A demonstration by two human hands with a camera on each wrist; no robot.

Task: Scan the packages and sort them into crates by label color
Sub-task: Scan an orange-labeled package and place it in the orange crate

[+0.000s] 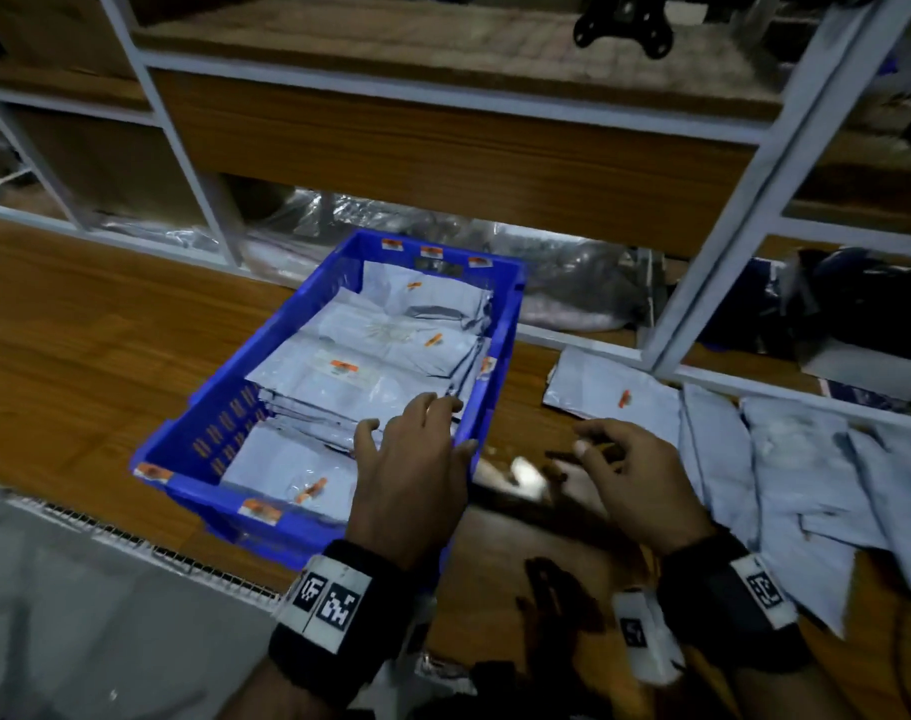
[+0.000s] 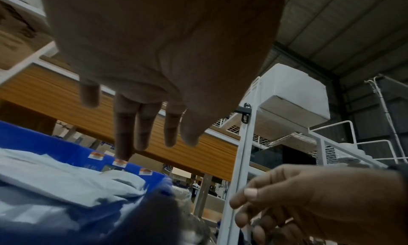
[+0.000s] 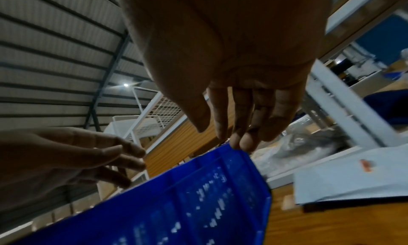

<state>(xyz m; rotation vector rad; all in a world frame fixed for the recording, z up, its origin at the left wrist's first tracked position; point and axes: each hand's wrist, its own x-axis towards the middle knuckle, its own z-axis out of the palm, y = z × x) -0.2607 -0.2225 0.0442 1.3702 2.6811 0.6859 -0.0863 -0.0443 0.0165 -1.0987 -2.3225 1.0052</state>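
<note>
A blue crate [image 1: 497, 356] with orange stickers on its rim stands on the wooden bench, holding several grey packages [image 1: 359, 356] with orange labels. My left hand [image 1: 417, 449] hovers over the crate's near right corner, fingers straight and empty; the left wrist view shows the left hand [image 2: 141, 126] above the packages [image 2: 66, 179]. My right hand [image 1: 624, 459] floats just right of the crate, fingers loosely spread, holding nothing. From the right wrist, the right hand [image 3: 234, 123] hangs above the crate wall [image 3: 198, 196]. More grey packages [image 1: 614, 392] lie to the right.
A pile of grey packages [image 1: 806, 485] spreads over the bench's right side. A white metal shelf frame [image 1: 728, 241] rises behind the crate, with clear plastic bags [image 1: 572, 283] under it. A small shiny object [image 1: 521, 472] lies between the hands.
</note>
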